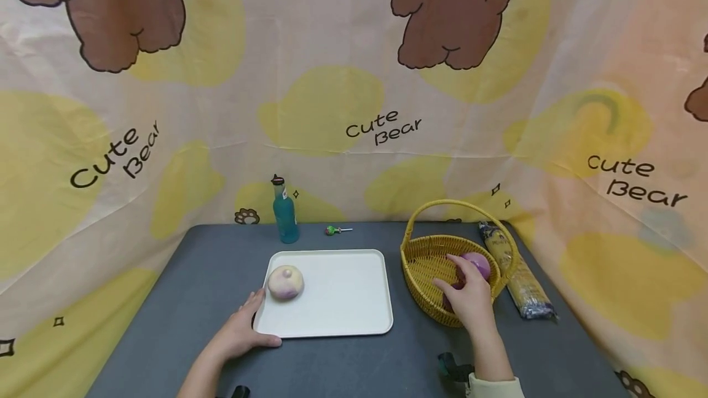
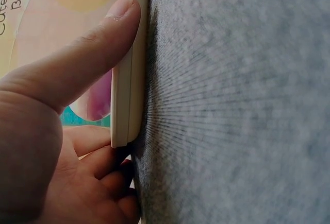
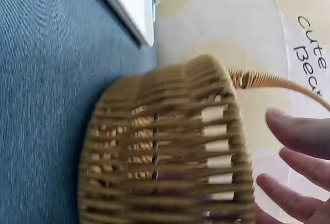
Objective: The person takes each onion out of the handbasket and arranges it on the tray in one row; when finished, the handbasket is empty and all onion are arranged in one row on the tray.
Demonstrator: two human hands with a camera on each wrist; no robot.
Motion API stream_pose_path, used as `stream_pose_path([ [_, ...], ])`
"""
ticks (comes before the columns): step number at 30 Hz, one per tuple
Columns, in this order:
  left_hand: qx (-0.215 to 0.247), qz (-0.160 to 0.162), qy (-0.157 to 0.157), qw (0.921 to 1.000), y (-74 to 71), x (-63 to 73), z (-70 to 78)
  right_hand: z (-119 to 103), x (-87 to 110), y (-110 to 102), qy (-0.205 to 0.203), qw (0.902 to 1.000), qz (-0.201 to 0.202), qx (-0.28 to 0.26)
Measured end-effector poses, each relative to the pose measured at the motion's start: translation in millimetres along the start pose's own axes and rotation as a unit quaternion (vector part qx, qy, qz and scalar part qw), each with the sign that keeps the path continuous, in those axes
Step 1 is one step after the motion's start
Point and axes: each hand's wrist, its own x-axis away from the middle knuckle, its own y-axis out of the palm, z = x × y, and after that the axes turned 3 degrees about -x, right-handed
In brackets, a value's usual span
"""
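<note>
My left hand (image 1: 241, 328) grips the near left corner of a white tray (image 1: 337, 296). In the left wrist view its thumb (image 2: 98, 44) lies along the tray's front edge, with the fingers round the left side. A white-and-purple turnip (image 1: 285, 282) sits at the tray's left end, close to those fingertips. Over the yellow wicker basket (image 1: 428, 263), my right hand (image 1: 470, 296) hovers with thumb and fingers spread apart, nothing between them. Inside the basket lie a purple onion-like vegetable (image 1: 477, 265) and a dark red item, partly hidden by the hand.
Behind the tray stand a blue bottle (image 1: 285, 214) and a small green-headed lollipop (image 1: 332, 230). A long yellow packet (image 1: 522, 278) lies against the basket's right side. The basket's tall handle (image 1: 448, 202) arches over its opening. A printed cloth (image 1: 332, 109) hangs behind the grey table (image 1: 343, 367).
</note>
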Motion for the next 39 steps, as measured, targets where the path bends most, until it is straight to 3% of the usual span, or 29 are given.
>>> stream_pose_path([
  [10, 0.001, -0.004, -0.015, 0.9999, 0.0, -2.0, -2.2, 11, -0.9, -7, 0.013, 0.9962, -0.045, 0.074],
  [18, -0.003, -0.006, -0.013, 0.9999, -0.7, -1.7, 0.7, 17, 0.7, -5, 0.022, 0.9869, -0.102, 0.123],
  [30, 0.001, -0.005, -0.02, 0.9998, -0.4, -1.3, -2.9, 11, -0.5, -2, 0.033, 0.9786, -0.11, 0.171],
  [39, 0.011, -0.011, -0.026, 0.9995, -2.3, 0.1, 2.3, 5, 1.8, 2, 0.011, 0.9808, -0.1, 0.167],
])
